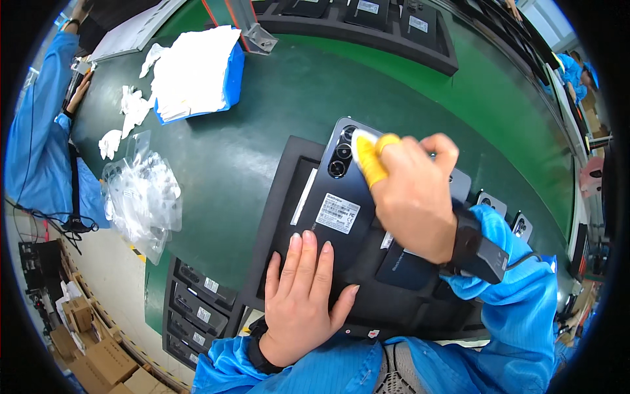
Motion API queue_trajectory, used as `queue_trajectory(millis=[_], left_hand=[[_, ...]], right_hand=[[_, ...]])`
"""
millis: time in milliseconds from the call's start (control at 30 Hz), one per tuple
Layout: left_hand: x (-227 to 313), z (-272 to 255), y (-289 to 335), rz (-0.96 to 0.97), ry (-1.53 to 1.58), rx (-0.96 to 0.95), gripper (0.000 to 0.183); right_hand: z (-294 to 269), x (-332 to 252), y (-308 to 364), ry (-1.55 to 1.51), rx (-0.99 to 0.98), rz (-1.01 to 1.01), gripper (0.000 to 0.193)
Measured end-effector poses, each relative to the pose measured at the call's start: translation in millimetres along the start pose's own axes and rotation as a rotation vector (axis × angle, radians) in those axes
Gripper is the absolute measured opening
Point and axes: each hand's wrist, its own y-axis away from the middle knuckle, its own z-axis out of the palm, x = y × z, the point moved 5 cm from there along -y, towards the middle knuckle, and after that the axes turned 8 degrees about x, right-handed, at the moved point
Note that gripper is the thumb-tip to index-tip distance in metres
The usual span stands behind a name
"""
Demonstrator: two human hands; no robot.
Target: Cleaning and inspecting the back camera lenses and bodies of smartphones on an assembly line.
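A dark blue-grey tablet lies back up and tilted across a black foam tray. It carries a white label and a column of round camera lenses. My left hand rests flat on its lower end, fingers spread. Beside the lenses, my right hand pinches a small white wipe against the tablet's upper edge. Yellow finger covers sit on fingers of that hand. Another dark tablet lies in the tray under my right wrist, partly hidden.
A blue box heaped with white wipes stands at the back left, near crumpled wipes and clear plastic bags. Foam trays of tablets sit at the back and lower left. A blue-sleeved person is at the far left.
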Motion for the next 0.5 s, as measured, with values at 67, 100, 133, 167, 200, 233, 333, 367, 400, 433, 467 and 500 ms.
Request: queue_trajectory(millis=[67,100,133,167,200,233,333,367,400,433,467,500], left_hand=[[0.1,-0.1,-1.0,0.007,0.006,0.002,0.066],[-0.2,0.8,-0.9,0.009,0.009,0.002,0.066],[-0.2,1.9,-1.1,0.014,0.012,0.000,0.066],[0.1,2.9,-1.3,0.022,0.013,-0.001,0.065],[0.2,1.2,-0.5,0.023,0.006,-0.002,0.065],[0.1,-0.6,0.4,0.021,0.000,-0.004,0.065],[0.2,1.2,-0.5,0.011,-0.001,-0.012,0.065],[0.6,1.0,-0.7,0.010,-0.001,-0.009,0.065],[1.5,0.7,-0.2,0.015,0.002,-0.007,0.065],[2.5,1.0,0.0,0.019,0.002,-0.008,0.065],[3.4,1.3,-0.1,0.019,0.001,-0.003,0.065],[3.3,1.9,-0.3,0.015,-0.002,0.000,0.065]], right_hand=[[-3.9,-10.9,8.6,-0.116,-0.005,-0.002,0.015],[-6.7,-14.9,13.3,-0.203,-0.082,-0.017,0.022],[-7.6,-20.2,14.0,-0.170,-0.054,-0.057,0.029],[-4.8,-21.1,16.6,-0.146,-0.022,-0.050,0.031],[-5.1,-19.6,13.5,-0.137,0.005,-0.077,0.030],[-4.0,-15.3,9.5,-0.128,0.032,-0.103,0.029],[7.4,6.7,-1.0,-0.022,0.099,-0.078,0.017],[7.5,16.4,-6.7,-0.035,0.122,-0.049,0.015],[8.6,25.3,-12.0,0.021,0.142,-0.049,0.011],[9.0,31.7,-15.5,0.077,0.161,-0.050,0.007],[7.2,35.3,-16.5,0.080,0.162,-0.046,0.007],[5.0,38.0,-19.8,0.056,0.146,-0.033,0.007]])
